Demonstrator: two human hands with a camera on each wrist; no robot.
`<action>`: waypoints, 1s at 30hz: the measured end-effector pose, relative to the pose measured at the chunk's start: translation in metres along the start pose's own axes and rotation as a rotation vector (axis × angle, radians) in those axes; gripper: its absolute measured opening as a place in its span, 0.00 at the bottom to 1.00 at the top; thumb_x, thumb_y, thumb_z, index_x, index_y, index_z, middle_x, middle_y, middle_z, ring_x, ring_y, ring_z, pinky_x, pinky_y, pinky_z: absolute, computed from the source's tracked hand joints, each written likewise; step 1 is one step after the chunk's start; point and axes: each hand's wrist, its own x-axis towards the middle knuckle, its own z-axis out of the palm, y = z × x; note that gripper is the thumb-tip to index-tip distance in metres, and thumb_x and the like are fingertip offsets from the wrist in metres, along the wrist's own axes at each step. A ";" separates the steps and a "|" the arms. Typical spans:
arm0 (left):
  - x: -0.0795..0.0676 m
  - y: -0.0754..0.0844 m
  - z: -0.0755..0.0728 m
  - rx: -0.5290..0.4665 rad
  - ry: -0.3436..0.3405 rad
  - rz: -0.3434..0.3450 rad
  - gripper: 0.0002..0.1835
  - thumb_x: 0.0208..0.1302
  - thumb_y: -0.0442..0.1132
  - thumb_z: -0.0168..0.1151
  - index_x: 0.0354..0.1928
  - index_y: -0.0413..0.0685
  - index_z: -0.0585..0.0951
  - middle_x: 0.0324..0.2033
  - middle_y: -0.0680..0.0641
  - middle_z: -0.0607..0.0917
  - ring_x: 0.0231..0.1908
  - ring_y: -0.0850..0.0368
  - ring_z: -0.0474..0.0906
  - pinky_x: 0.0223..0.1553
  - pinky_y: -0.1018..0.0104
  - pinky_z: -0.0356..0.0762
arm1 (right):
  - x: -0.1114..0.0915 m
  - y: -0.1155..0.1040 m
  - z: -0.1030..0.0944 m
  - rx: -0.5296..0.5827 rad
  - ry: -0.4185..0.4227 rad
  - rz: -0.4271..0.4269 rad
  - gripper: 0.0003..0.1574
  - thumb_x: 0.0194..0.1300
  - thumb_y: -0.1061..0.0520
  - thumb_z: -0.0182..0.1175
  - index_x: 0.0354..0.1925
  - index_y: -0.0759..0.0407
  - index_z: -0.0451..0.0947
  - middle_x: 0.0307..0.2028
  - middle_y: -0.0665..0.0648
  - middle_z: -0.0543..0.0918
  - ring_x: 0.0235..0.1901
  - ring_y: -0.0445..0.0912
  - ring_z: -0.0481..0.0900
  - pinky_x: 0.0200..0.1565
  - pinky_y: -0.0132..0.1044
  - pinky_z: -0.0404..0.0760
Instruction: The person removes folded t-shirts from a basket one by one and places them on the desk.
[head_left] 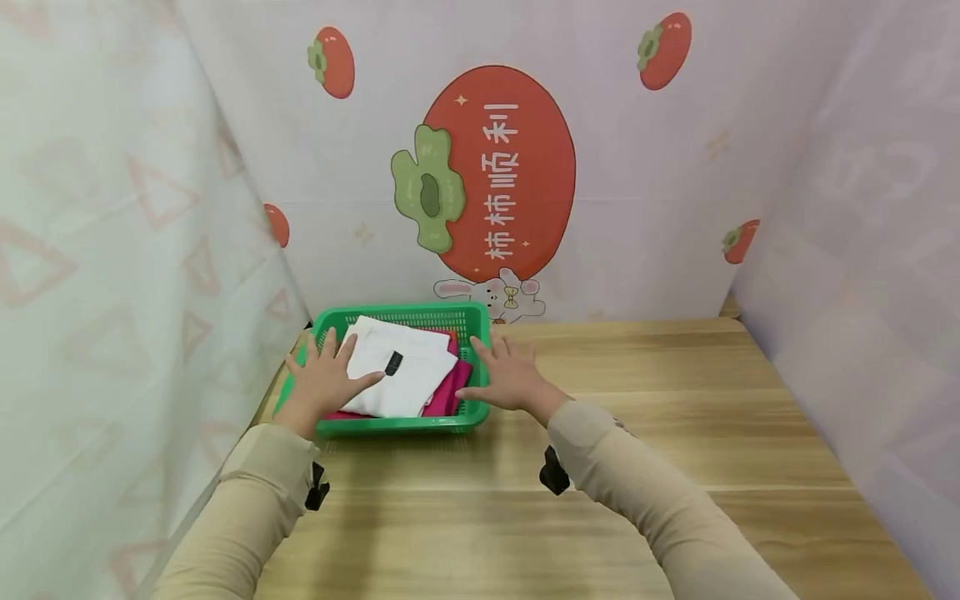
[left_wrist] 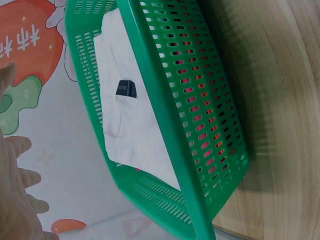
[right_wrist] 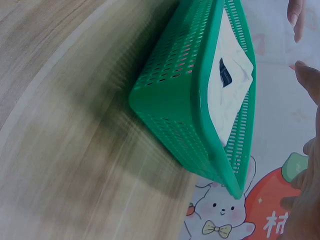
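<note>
A green plastic basket (head_left: 397, 426) with slotted walls stands at the back left of the table. On top inside it lies a folded white cloth (head_left: 408, 379) with a small black label (left_wrist: 126, 88). Pink and a bit of red cloth (head_left: 447, 393) show from under the white one. My left hand (head_left: 321, 379), fingers spread, is over the basket's left side. Fingers likewise apart, my right hand (head_left: 512, 375) is at the basket's right rim. Neither hand grips anything. Both wrist views show the hands above rim height, with the white cloth lying flat between them.
The wooden table (head_left: 675, 400) extends to the right and toward me. Behind it hangs a white curtain (head_left: 637, 167) printed with persimmons and a rabbit. More pale curtains close off the left side (head_left: 135, 275) and right side (head_left: 862, 275).
</note>
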 end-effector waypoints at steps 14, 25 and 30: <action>-0.006 -0.028 0.010 -0.037 -0.086 -0.082 0.50 0.49 0.73 0.38 0.65 0.42 0.49 0.61 0.28 0.44 0.56 0.25 0.34 0.42 0.26 0.34 | 0.013 -0.016 0.019 0.026 -0.062 -0.060 0.57 0.47 0.23 0.43 0.67 0.48 0.40 0.65 0.60 0.43 0.62 0.56 0.42 0.53 0.63 0.40; -0.002 -0.028 0.021 -0.179 -0.188 -0.128 0.47 0.56 0.64 0.43 0.64 0.33 0.46 0.59 0.24 0.43 0.55 0.25 0.39 0.48 0.32 0.39 | 0.027 -0.026 0.033 0.260 -0.128 -0.042 0.52 0.53 0.29 0.47 0.66 0.52 0.43 0.64 0.58 0.51 0.62 0.52 0.47 0.55 0.59 0.40; 0.001 -0.037 0.031 -0.239 -0.239 -0.130 0.44 0.59 0.58 0.45 0.61 0.26 0.47 0.57 0.22 0.49 0.56 0.28 0.45 0.52 0.40 0.47 | 0.031 -0.031 0.037 0.297 -0.182 -0.080 0.42 0.61 0.38 0.45 0.65 0.58 0.49 0.60 0.56 0.60 0.59 0.49 0.56 0.56 0.48 0.54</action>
